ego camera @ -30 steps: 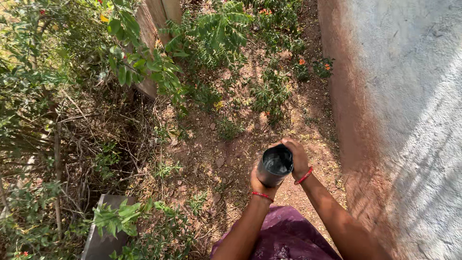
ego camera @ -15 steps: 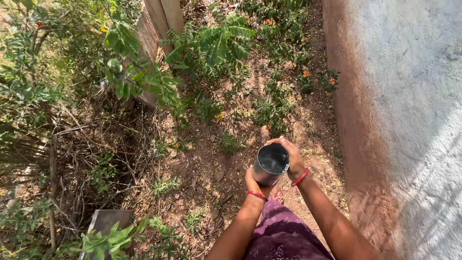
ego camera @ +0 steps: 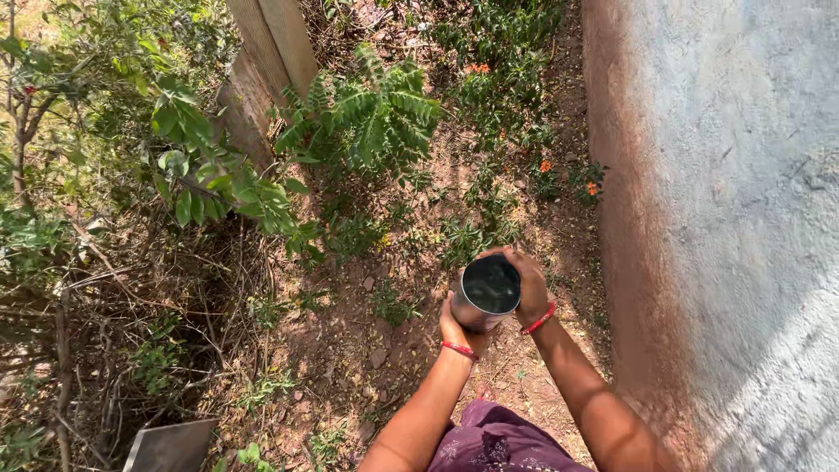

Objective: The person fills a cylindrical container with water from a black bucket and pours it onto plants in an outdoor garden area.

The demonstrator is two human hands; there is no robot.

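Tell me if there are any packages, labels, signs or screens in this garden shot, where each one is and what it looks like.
No packages, labels, signs or screens in view.
Nearest thing to a container: a plain metal cup, cylindrical, silver with a dark inside, no label showing, held by the left hand from below and the right hand at its rim, above bare reddish soil.

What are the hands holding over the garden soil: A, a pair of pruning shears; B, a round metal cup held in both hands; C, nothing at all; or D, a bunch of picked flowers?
B: the left hand and right hand both wrap a round metal cup, its open mouth facing up.
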